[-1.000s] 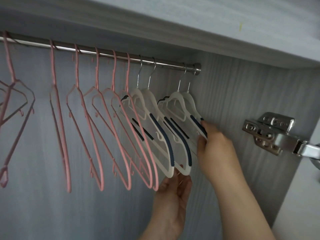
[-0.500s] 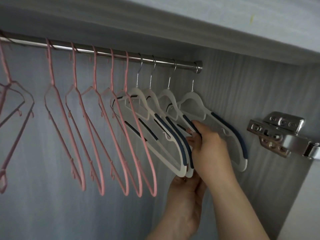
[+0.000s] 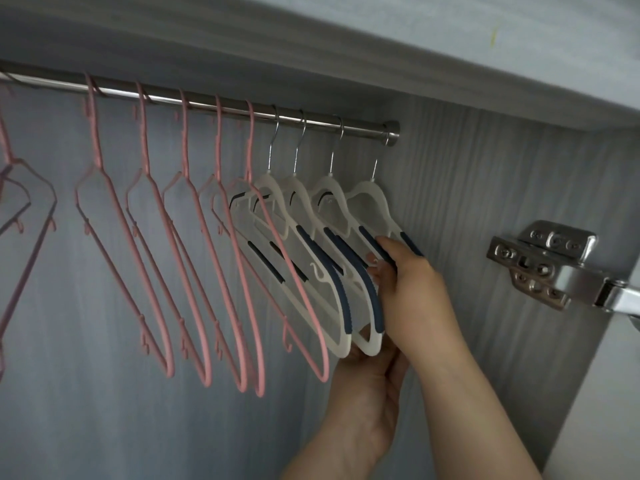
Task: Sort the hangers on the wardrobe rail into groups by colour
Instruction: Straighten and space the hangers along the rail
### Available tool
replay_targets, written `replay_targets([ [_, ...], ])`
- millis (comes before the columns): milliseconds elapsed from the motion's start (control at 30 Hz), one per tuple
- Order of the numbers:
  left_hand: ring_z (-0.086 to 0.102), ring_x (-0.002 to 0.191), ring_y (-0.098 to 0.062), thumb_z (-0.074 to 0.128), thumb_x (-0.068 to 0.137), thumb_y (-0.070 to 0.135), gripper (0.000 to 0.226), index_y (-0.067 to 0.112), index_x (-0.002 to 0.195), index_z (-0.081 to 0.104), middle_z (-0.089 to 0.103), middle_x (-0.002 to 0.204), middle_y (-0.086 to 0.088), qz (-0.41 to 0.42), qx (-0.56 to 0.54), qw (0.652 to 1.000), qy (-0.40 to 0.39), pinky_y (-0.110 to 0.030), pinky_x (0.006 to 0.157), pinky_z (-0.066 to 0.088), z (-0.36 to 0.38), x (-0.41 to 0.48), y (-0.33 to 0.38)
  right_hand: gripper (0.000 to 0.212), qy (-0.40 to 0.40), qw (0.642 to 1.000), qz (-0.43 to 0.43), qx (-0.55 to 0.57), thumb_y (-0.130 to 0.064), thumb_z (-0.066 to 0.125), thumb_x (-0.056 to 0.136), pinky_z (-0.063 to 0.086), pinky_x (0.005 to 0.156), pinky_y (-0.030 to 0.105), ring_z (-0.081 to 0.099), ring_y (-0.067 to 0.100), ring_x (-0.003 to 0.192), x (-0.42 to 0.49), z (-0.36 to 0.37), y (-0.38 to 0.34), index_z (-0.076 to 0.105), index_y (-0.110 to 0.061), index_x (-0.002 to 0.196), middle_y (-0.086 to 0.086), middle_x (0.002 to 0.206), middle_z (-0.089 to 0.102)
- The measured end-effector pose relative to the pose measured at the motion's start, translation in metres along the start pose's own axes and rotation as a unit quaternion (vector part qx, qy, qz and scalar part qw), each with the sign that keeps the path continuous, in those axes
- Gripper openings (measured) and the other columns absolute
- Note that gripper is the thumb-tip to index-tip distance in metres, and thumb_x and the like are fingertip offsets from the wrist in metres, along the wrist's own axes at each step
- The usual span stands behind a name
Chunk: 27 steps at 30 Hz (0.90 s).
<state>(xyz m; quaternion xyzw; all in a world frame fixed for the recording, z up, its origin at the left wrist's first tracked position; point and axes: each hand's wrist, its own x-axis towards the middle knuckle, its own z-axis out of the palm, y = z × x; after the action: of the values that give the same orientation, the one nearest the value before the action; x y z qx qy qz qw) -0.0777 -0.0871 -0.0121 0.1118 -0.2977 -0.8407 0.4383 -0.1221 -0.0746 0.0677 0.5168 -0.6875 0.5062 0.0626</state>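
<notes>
Four white hangers [image 3: 313,258] w/ navy grip strips hang at the end of the rail [image 3: 221,105] nearest its end cap [image 3: 390,132], bunched together. Pink hangers [image 3: 194,258] fill the rail further from the cap; I count five clear ones, plus more cut off at the frame's edge. The pink one closest to the cap overlaps the first white one, so the two groups touch there.

My right hand [image 3: 412,289] is clamped on the shoulder of the white hanger nearest the cap, fingers curled over a navy strip. My left hand [image 3: 370,386] sits below, fingers fairly straight, steadying the lower tips of the white bunch; whether the thumb pinches anything I can't tell, as it's behind the hangers.

Colour split looks basically done from here. To finish this step well, I'd say: slide the white set along by their metal hooks toward the cap as one block, keep them parallel so the shoulders don't snag each other, then ease the overlapping pink one away from the cap to leave a visible gap.

Hard to make out: the rail past the frame edge far from the cap, so a stray white hanger there can't be ruled out. The hinge [image 3: 543,265] beyond the cap is partly cropped.
</notes>
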Motion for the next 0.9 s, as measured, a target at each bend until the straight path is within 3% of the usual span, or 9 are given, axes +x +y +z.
replay_targets([
  [167,0.069,0.079,-0.017,0.067,0.061,0.006,0.018,0.008,0.078,0.074,0.073,0.089,-0.011,0.005,0.004,1.000,-0.013,-0.026,0.073,0.057,-0.001,-0.002,0.000,0.036,-0.002,1.000,0.000,0.002,-0.012,0.038,0.097,0.043,0.084,0.022,0.060,0.020,0.104,-0.003,-0.001,-0.003,0.049,-0.017,0.131,0.007,0.112,0.066],
  [267,0.066,0.084,-0.020,0.057,0.078,-0.004,0.017,-0.001,0.090,0.069,0.070,0.093,-0.014,-0.011,0.001,1.000,-0.013,-0.027,0.078,0.056,-0.004,-0.001,-0.001,0.035,0.012,0.999,-0.018,-0.026,-0.016,0.041,0.097,0.037,0.077,0.016,0.059,0.023,0.107,-0.007,-0.005,-0.006,0.049,-0.014,0.131,0.009,0.115,0.066],
  [367,0.061,0.093,-0.024,0.052,0.083,-0.007,0.023,-0.012,0.106,0.057,0.063,0.100,-0.020,-0.023,-0.033,0.999,0.025,-0.028,0.079,0.055,-0.007,0.001,-0.002,0.039,0.037,0.998,-0.042,-0.043,-0.018,0.045,0.095,0.041,0.082,0.022,0.059,0.024,0.108,-0.009,-0.012,-0.009,0.046,-0.016,0.133,0.009,0.114,0.066],
  [433,0.059,0.101,-0.026,0.052,0.084,-0.007,0.024,-0.010,0.107,0.058,0.063,0.106,-0.021,-0.024,-0.036,0.998,0.038,-0.029,0.083,0.054,-0.008,0.001,-0.002,0.041,0.011,0.999,-0.019,-0.033,-0.018,0.043,0.096,0.041,0.082,0.019,0.059,0.023,0.110,-0.007,-0.011,-0.009,0.042,-0.020,0.137,0.007,0.118,0.064],
  [500,0.060,0.102,-0.027,0.052,0.083,-0.008,0.019,-0.006,0.099,0.062,0.064,0.106,-0.022,-0.026,-0.026,0.999,0.031,-0.031,0.088,0.052,-0.008,0.001,-0.002,0.042,-0.024,1.000,0.005,0.007,-0.015,0.038,0.097,0.047,0.088,0.024,0.063,0.022,0.102,-0.005,-0.004,-0.007,0.039,-0.023,0.138,0.005,0.116,0.064],
  [567,0.062,0.095,-0.026,0.055,0.081,-0.008,0.018,-0.004,0.095,0.065,0.065,0.104,-0.021,-0.038,-0.013,0.999,0.022,-0.033,0.091,0.051,-0.006,0.001,0.000,0.043,-0.032,0.998,0.022,0.058,-0.010,0.033,0.097,0.054,0.082,0.029,0.066,0.016,0.081,-0.006,0.003,-0.007,0.040,-0.023,0.137,0.002,0.106,0.064],
  [667,0.063,0.077,-0.021,0.056,0.079,-0.008,0.017,-0.001,0.093,0.063,0.065,0.091,-0.018,-0.053,-0.009,0.999,0.008,-0.029,0.076,0.052,-0.002,0.000,0.001,0.042,-0.015,0.995,0.041,0.092,-0.008,0.030,0.098,0.048,0.059,0.009,0.059,0.007,0.059,-0.007,0.007,-0.003,0.041,-0.022,0.136,-0.001,0.097,0.061],
  [800,0.065,0.084,-0.022,0.052,0.082,-0.008,0.019,-0.005,0.097,0.063,0.067,0.094,-0.019,-0.057,0.001,0.998,-0.004,-0.027,0.078,0.054,-0.001,-0.002,0.000,0.044,0.003,0.992,0.062,0.108,-0.006,0.030,0.097,0.048,0.055,0.006,0.059,0.009,0.056,-0.004,0.003,-0.001,0.042,-0.023,0.135,-0.001,0.093,0.060],
  [900,0.068,0.078,-0.020,0.049,0.083,-0.011,0.020,-0.003,0.092,0.066,0.071,0.085,-0.017,-0.056,-0.015,0.998,0.011,-0.027,0.078,0.055,-0.005,-0.005,-0.001,0.043,0.011,0.993,0.060,0.097,-0.007,0.031,0.097,0.048,0.056,0.006,0.059,0.011,0.056,-0.004,0.002,0.000,0.045,-0.025,0.133,0.001,0.095,0.061],
])
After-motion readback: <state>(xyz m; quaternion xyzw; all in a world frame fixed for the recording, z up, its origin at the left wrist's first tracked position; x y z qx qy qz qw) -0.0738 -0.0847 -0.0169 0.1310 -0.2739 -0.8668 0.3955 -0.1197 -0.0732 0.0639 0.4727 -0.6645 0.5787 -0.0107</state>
